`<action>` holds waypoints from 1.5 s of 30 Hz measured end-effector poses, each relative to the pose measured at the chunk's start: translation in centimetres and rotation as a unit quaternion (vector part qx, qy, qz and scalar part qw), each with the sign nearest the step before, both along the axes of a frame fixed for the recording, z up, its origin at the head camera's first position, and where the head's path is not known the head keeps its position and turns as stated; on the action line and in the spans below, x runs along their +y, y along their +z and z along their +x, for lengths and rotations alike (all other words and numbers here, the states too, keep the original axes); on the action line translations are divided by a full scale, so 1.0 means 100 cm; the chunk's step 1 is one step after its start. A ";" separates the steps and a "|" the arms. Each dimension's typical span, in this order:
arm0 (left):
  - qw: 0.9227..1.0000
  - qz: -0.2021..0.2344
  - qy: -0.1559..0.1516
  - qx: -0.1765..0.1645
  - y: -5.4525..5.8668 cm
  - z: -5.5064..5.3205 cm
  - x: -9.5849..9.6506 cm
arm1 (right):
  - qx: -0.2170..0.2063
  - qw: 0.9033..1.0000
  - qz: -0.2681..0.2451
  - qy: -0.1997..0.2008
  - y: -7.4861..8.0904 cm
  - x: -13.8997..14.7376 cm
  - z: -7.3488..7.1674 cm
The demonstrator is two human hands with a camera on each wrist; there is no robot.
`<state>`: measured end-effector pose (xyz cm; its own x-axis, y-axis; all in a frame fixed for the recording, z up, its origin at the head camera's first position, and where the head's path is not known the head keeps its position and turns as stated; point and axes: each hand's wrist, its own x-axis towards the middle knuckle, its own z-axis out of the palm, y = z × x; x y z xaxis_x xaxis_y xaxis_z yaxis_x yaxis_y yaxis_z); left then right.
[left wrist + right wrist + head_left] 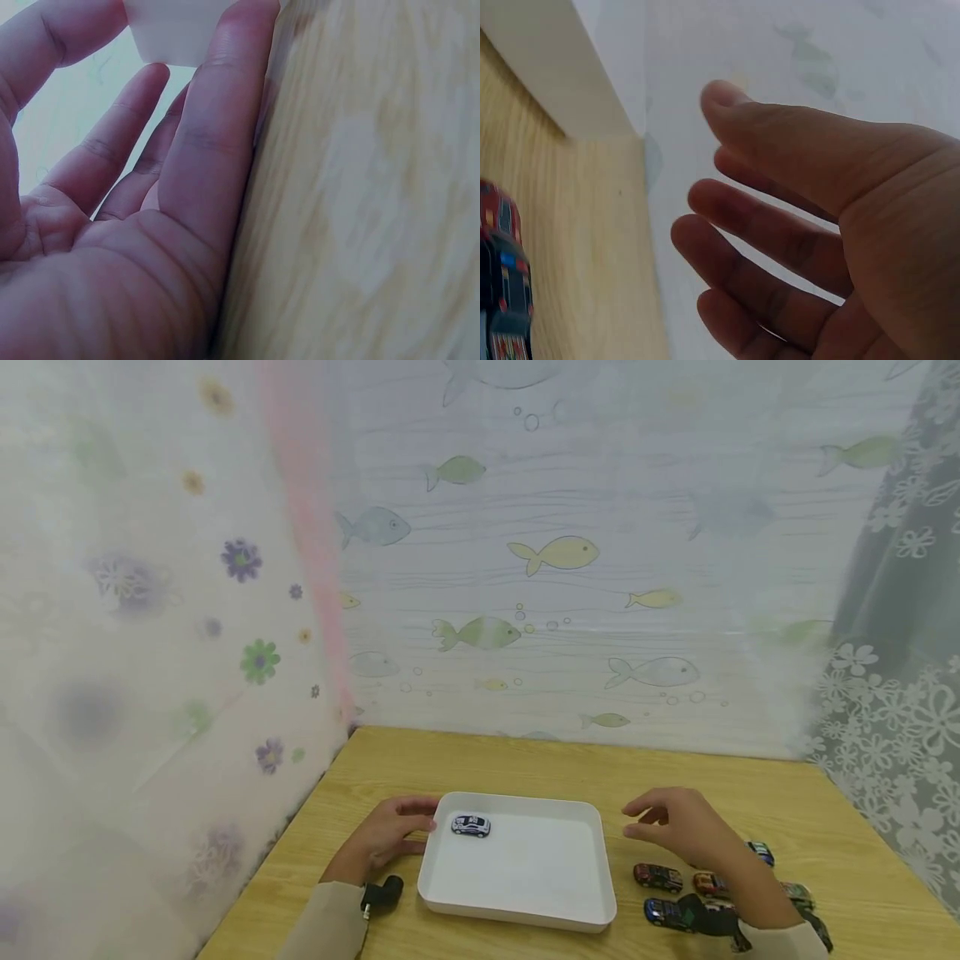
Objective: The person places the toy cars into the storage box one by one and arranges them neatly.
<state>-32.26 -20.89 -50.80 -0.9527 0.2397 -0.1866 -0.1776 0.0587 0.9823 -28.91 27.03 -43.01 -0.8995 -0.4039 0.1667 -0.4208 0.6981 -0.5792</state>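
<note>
A shallow white tray (pixel 517 920) lies on the wooden table, with one white and dark blue toy car (pixel 471 826) at its far left corner. My left hand (pixel 384 835) is at the tray's left side, its fingertips touching the outer wall. In the left wrist view those fingers (pixel 206 142) are fairly straight and the palm holds nothing. To the right of the tray, my right hand (pixel 678 828) hovers with relaxed, slightly bent fingers and nothing in them. Near it on the table is a dark red toy car (pixel 657 877), also visible in the right wrist view.
Several more toy cars lie under and around my right forearm, among them a blue one (pixel 663 913) and a red one (pixel 708 884); the arm partly hides them. Behind the wooden table (pixel 450 756) hangs a fish-patterned curtain (pixel 562 610). A flower-patterned sheet (pixel 187 710) borders the left.
</note>
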 end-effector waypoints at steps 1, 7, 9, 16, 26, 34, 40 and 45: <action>1.000 -0.002 0.001 0.001 0.000 0.000 0.000 | -0.011 1.000 0.000 0.002 0.000 0.004 0.000; 1.000 -0.004 0.005 -0.001 0.000 -0.002 0.001 | -0.038 0.999 0.003 0.008 0.000 0.023 -0.003; 1.000 -0.005 0.007 -0.002 0.000 -0.002 0.001 | -0.044 0.999 0.001 0.009 0.001 0.029 -0.003; 1.000 -0.005 0.009 -0.002 -0.002 -0.001 0.001 | -0.057 0.998 0.007 0.011 0.001 0.048 -0.003; 1.000 -0.012 0.023 0.002 -0.001 -0.002 0.000 | -0.042 0.999 0.010 0.001 0.003 0.064 -0.005; 1.000 -0.005 0.010 -0.004 -0.005 0.000 0.004 | -0.019 0.999 0.010 0.029 -0.011 0.065 0.005; 1.000 -0.007 0.005 0.004 -0.004 -0.002 0.002 | -0.016 0.997 0.016 0.070 -0.025 0.065 0.004; 1.000 -0.007 0.009 0.000 -0.003 -0.001 0.001 | -0.050 0.994 0.004 0.092 -0.032 0.064 0.005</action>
